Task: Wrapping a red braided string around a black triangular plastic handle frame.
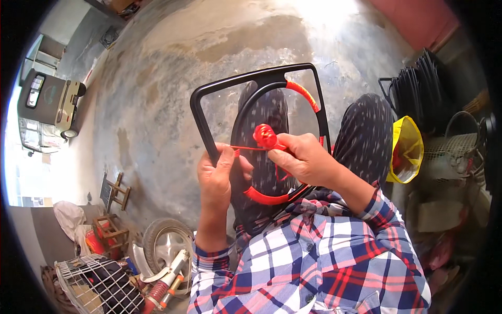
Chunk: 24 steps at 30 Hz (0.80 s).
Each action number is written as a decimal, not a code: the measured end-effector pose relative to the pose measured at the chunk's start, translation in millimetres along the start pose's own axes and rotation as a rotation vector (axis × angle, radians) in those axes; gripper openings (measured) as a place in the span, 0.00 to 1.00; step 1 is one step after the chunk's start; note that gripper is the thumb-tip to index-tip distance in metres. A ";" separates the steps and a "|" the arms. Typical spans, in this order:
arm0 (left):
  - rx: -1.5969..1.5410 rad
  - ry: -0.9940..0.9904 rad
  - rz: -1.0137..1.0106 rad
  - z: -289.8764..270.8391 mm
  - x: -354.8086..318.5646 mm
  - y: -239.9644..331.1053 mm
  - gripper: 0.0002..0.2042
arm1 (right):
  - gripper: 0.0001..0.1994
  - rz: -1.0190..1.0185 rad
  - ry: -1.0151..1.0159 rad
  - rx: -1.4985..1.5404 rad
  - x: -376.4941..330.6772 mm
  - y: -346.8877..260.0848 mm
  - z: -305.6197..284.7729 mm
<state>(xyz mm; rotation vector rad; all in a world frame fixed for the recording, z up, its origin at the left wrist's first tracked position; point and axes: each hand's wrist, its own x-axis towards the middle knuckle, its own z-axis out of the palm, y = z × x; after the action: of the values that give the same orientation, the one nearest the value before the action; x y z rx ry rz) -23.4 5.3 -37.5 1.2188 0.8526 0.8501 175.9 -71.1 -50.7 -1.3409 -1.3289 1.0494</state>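
Note:
A black rectangular frame (251, 76) with a ring inside it rests over my lap. Red cord is wound tightly around parts of the ring, with one wrapped stretch (266, 198) at the bottom and another, partly yellowish wrapped stretch (303, 96) at the upper right. My left hand (214, 175) is closed on the left side of the frame and ring, its thumb by a few red turns. My right hand (309, 159) pinches a bundle of red cord (265, 136) above the ring's middle. A taut strand runs from there to my left thumb, and a loose strand hangs below.
Several similar black frames (415, 86) are stacked at the right. A yellow bag (409, 149) stands beside my right knee, near wire baskets (449, 149). At lower left are a wheel (166, 242), a wire crate (97, 282) and small wooden stools (114, 234). A vehicle (49, 104) stands far left.

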 end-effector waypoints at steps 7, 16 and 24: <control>-0.053 0.006 -0.044 2.7 -3.0 1.4 0.16 | 0.15 -0.203 0.009 -0.425 0.1 -9.7 -3.1; 0.033 -0.068 -0.070 0.2 2.2 1.0 0.11 | 0.15 -0.148 0.010 -0.310 -6.5 -5.7 -4.3; 0.137 -0.026 -0.103 19.0 -3.1 23.2 0.08 | 0.15 -0.119 0.077 -0.209 20.4 17.2 -4.4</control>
<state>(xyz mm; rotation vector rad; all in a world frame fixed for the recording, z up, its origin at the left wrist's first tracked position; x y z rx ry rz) -9.8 -2.3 -11.7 1.2905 0.9574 0.7003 184.4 -50.4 -65.8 -1.4210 -1.4731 0.7877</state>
